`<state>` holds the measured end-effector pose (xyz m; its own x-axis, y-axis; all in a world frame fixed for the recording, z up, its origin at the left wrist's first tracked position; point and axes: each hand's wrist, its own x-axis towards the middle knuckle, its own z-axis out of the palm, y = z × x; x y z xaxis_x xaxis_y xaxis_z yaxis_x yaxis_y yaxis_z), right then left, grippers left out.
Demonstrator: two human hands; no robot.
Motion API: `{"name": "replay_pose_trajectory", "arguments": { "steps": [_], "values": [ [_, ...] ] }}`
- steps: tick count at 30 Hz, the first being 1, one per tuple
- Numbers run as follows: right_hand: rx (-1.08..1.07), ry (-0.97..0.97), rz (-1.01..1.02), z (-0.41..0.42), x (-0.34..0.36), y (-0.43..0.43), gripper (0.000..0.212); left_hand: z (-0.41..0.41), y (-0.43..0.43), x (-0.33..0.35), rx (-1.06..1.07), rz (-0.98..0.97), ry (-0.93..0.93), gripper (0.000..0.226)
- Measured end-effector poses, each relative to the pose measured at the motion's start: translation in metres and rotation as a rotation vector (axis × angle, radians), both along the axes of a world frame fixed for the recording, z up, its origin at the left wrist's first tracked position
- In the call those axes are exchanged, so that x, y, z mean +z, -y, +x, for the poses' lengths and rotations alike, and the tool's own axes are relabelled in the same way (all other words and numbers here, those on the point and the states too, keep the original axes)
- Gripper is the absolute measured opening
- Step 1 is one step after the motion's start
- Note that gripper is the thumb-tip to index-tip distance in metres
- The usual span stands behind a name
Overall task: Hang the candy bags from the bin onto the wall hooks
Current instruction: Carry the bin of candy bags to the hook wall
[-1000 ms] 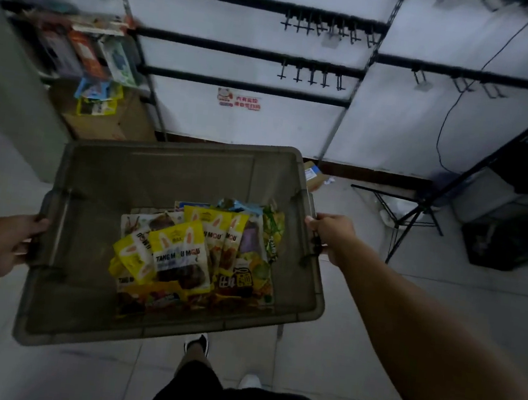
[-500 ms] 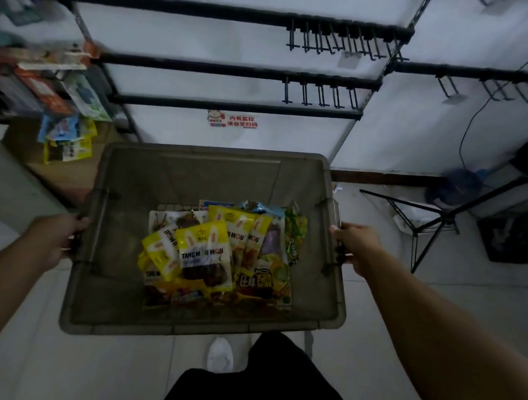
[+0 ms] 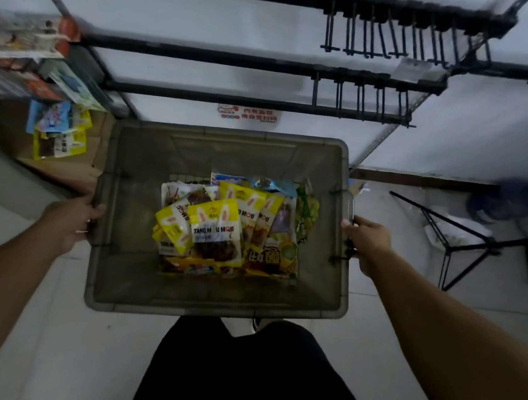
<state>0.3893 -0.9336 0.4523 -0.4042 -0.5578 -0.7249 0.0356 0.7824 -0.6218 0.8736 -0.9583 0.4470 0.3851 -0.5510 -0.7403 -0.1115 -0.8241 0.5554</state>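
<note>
I hold a grey translucent bin (image 3: 121, 282) in front of me, above the floor. My left hand (image 3: 71, 222) grips its left rim and my right hand (image 3: 366, 244) grips the right handle. Several candy bags (image 3: 216, 230) lie piled in the bin's middle and right, mostly yellow ones with rabbit ears. On the white wall ahead run black rails with rows of bare wall hooks (image 3: 403, 34) at the upper right and a second hook row (image 3: 363, 99) below.
A rack at the left carries hung packets (image 3: 56, 130) over a cardboard box (image 3: 62, 167). A black tripod stand (image 3: 468, 246) stands on the floor at the right, near a blue object. My dark-trousered legs (image 3: 255, 379) are below the bin.
I have walked closer to the wall with the bin. The hook rails now fill the top of the view, and the bin sits more centred. Both hands keep their hold.
</note>
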Motion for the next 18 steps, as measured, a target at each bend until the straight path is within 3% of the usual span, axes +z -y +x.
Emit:
{"name": "replay_pose_trajectory", "arguments": {
  "steps": [7, 18],
  "values": [
    [-0.03, -0.042, 0.059, 0.017, -0.036, 0.036, 0.045, 0.019, 0.046, -0.057, -0.037, 0.052, -0.03, 0.02],
    [-0.059, -0.1, 0.136, 0.051, -0.126, 0.072, 0.049, 0.046, 0.099, -0.178, -0.052, 0.049, 0.07, 0.037]
  ]
}}
